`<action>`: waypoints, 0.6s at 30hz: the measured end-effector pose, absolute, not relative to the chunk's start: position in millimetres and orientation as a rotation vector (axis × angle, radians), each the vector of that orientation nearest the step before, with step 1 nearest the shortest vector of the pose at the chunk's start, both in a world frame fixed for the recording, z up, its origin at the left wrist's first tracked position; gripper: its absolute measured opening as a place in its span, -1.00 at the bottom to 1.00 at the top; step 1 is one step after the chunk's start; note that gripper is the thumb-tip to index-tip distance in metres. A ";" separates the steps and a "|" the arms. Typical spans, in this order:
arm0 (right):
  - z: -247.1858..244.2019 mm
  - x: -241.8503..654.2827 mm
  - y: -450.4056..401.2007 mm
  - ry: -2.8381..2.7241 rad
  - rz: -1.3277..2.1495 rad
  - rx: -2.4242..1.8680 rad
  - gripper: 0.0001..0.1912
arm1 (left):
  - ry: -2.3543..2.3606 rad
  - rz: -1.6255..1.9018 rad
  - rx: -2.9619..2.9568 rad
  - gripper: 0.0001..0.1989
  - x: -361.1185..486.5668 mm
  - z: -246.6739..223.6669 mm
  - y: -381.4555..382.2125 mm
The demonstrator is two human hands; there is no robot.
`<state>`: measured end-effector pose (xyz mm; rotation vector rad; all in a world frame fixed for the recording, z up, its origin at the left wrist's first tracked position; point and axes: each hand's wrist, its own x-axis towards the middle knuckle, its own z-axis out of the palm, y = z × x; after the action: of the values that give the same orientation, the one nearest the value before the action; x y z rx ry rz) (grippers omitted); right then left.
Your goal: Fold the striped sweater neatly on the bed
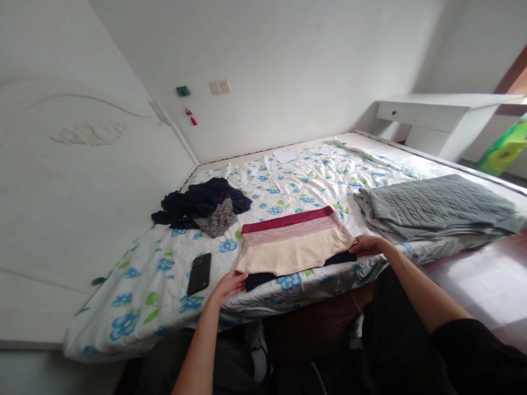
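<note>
A folded cream knit garment (292, 249) with pink and dark red bands along its far edge lies on the flowered quilt (288, 184). My left hand (228, 286) grips its near left corner, and my right hand (370, 245) grips its right edge. A dark navy garment (257, 281) shows beneath it along the near side. A black smartphone (199, 273) lies face down just left of my left hand, on the quilt.
A crumpled pile of dark and grey clothes (201, 204) lies beyond the phone. A folded grey cable-knit blanket (436, 207) sits at the right. A white headboard (82, 164) stands at the left, a sheet of paper (284, 156) lies far back, and a white desk (436, 115) stands beyond the bed.
</note>
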<state>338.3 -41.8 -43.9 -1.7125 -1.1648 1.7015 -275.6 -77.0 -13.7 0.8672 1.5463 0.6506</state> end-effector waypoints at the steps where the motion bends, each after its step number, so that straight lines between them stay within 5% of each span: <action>1: -46.3 339.0 -40.1 -1.135 1.782 -1.689 -0.68 | 1.535 0.624 0.868 -0.50 -271.8 -13.9 -78.9; 18: -60.6 367.3 -30.3 -1.184 1.673 -1.953 -0.82 | 1.743 0.477 0.848 -0.67 -277.7 -12.4 -64.8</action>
<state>367.3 -30.3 -60.6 -1.9535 -1.1840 1.6727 -277.7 -64.8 -12.4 0.8484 1.7426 0.4773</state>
